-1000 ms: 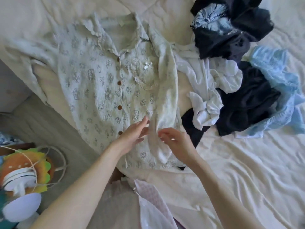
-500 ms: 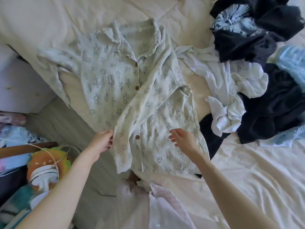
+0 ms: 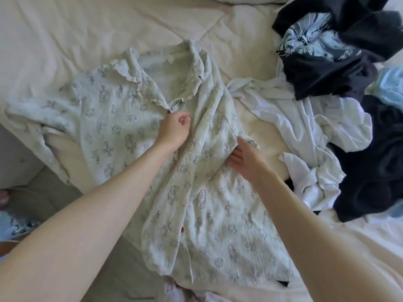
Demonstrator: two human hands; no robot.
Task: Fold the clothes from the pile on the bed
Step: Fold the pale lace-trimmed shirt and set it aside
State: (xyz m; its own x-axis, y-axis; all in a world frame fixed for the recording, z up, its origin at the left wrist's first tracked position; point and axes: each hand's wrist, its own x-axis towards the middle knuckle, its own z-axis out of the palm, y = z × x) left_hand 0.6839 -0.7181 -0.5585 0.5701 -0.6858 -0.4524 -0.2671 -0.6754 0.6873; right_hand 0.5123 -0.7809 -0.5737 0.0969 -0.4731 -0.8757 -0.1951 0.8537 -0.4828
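Observation:
A pale green printed button shirt point(image 3: 113, 118) lies spread front-up on the cream bed point(image 3: 109, 25), its hem hanging over the near edge. My left hand point(image 3: 173, 129) has its fingers curled at the button placket just below the collar and pinches the fabric there. My right hand point(image 3: 246, 160) lies with straight fingers flat on the shirt's right side, where that side is folded inward. To the right sits the pile: a crumpled white garment point(image 3: 305, 127), a dark printed garment point(image 3: 327, 51), a black garment point(image 3: 375, 182) and a light blue one point(image 3: 390, 86).
The bed's near edge runs diagonally at lower left, with grey floor point(image 3: 39, 197) below it. A pink checked cloth point(image 3: 181, 293) shows at the bottom edge. Patterned fabric point(image 3: 15, 225) lies on the floor at far left.
Both hands moved up from the shirt's hem to its chest. The left now pinches the placket below the collar; the right presses the folded right side. The view shifted toward the bed.

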